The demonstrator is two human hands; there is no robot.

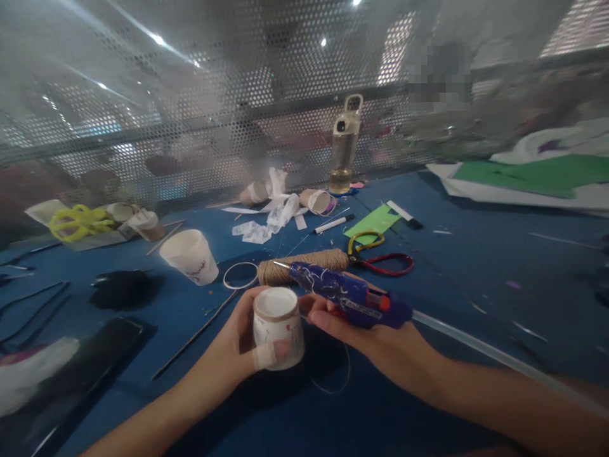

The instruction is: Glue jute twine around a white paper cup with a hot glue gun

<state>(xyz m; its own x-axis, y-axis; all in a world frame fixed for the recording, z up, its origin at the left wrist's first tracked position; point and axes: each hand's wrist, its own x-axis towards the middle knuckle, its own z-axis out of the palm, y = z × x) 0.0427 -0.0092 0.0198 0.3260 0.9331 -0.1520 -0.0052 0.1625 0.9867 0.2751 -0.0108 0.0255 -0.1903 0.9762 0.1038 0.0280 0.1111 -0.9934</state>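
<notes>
My left hand (pixel 238 346) is wrapped round an upturned white paper cup (pixel 277 325) with twine wound near its top rim; the thumb carries a plaster. My right hand (pixel 366 339) grips a blue glue gun (pixel 349 295), its nozzle pointing left just behind the cup. A clear glue stick (pixel 499 358) trails from the gun's back toward the right. A spool of brown twine (pixel 304 265) lies on the blue table (pixel 476 266) right behind the gun, and a thin thread hangs below the cup.
Another white paper cup (pixel 190 255) lies to the left, with a wire ring (pixel 240 275) beside it. Red-and-yellow scissors (pixel 378 254), a marker (pixel 333 223), green paper (pixel 378 220), a bottle (pixel 344 152), yellow scissors (pixel 78 221) and a dark phone (pixel 102 352) are around. A perforated screen (pixel 190 95) closes the back.
</notes>
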